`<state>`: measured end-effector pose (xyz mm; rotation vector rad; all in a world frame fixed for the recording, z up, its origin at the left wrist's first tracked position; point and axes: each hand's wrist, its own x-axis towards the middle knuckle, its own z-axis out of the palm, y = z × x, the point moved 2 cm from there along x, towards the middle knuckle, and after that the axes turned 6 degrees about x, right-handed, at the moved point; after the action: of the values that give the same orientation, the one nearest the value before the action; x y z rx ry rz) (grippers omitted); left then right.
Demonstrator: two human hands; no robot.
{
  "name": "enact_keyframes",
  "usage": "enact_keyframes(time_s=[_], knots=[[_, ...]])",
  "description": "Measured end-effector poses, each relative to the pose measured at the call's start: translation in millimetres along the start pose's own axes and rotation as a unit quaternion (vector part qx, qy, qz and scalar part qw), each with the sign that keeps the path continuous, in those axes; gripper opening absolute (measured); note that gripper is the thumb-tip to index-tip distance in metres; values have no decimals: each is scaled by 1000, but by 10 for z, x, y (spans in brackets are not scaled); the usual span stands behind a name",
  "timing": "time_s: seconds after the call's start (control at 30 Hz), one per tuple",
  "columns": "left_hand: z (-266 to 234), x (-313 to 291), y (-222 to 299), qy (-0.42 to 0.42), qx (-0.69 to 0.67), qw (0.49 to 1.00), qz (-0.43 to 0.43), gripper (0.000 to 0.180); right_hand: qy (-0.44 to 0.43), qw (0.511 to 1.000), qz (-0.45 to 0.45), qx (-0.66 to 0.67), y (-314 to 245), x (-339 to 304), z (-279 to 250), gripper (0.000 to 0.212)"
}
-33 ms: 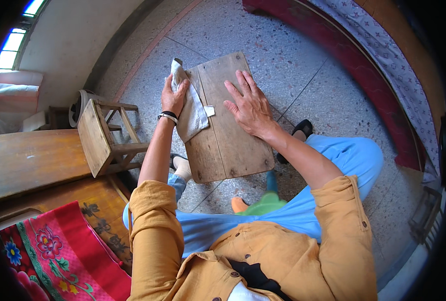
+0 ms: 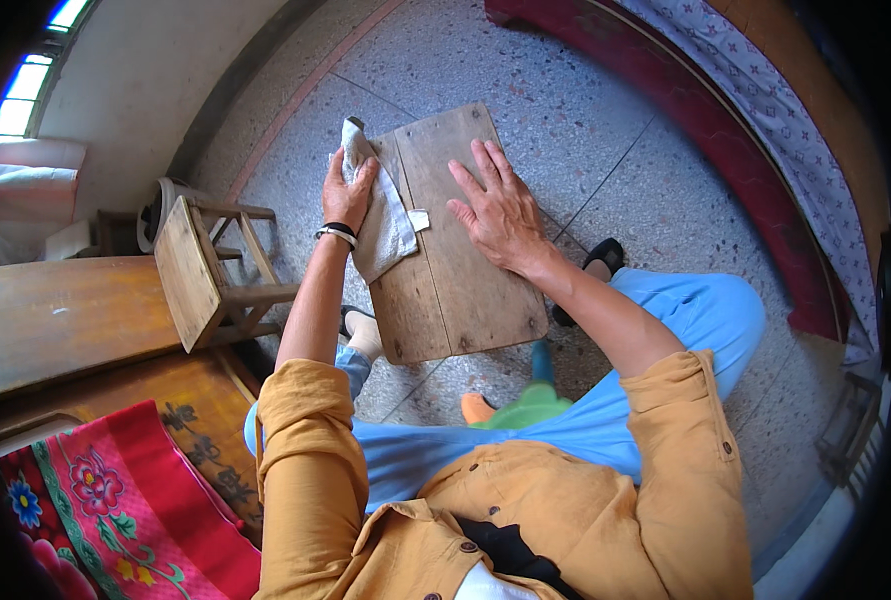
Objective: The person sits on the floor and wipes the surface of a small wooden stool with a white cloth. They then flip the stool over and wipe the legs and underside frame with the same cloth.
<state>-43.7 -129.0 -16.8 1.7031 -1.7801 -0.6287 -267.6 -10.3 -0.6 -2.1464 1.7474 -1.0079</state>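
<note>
In front of me, between my knees, is a worn wooden stool top [image 2: 480, 300] made of planks, with nail marks near its corners. Whatever supports it is hidden underneath. A greyish-white cloth [image 2: 387, 240] drapes over its left side, one corner sticking up past the fingers. My left hand [image 2: 346, 192] grips that cloth at the left edge, thumb on top and the other fingers mostly hidden. Flat on the right part of the wood rests my right hand [image 2: 500, 215], fingers spread, holding nothing.
A small wooden stool [image 2: 200, 275] lies tipped at left, beside a brown wooden table [image 2: 65, 310]. Red floral fabric [image 2: 135, 490] covers the lower left. Below the stool top, a green and orange object [image 2: 525, 408] shows near my legs. A dark red drape [image 2: 705, 130] hangs at right.
</note>
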Motion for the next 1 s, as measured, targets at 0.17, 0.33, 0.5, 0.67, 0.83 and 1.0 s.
enact_keyframes(time_s=[0.17, 0.33, 0.5, 0.67, 0.83, 1.0], knots=[[-198, -891, 34, -44, 12, 998, 50, 78, 5, 1000, -6, 0, -29, -13, -16, 51], [-430, -2225, -11, -91, 77, 990, 70, 74, 3, 1000, -1, -18, -13, -35, -28, 51], [-359, -1598, 122, -81, 34, 995, 38, 72, -8, 1000, 3, -13, -24, -18, -44, 50], [-68, -244, 155, -19, 36, 998, 39, 70, -6, 1000, 2, 1, 0, 2, -19, 49], [-54, -68, 126, -32, 7, 999, 0, 69, -11, 1000, 6, 13, 5, 3, 3, 49], [-243, -1272, 98, -28, 50, 997, 50, 68, -2, 1000, -1, 5, -15, -9, -11, 48]])
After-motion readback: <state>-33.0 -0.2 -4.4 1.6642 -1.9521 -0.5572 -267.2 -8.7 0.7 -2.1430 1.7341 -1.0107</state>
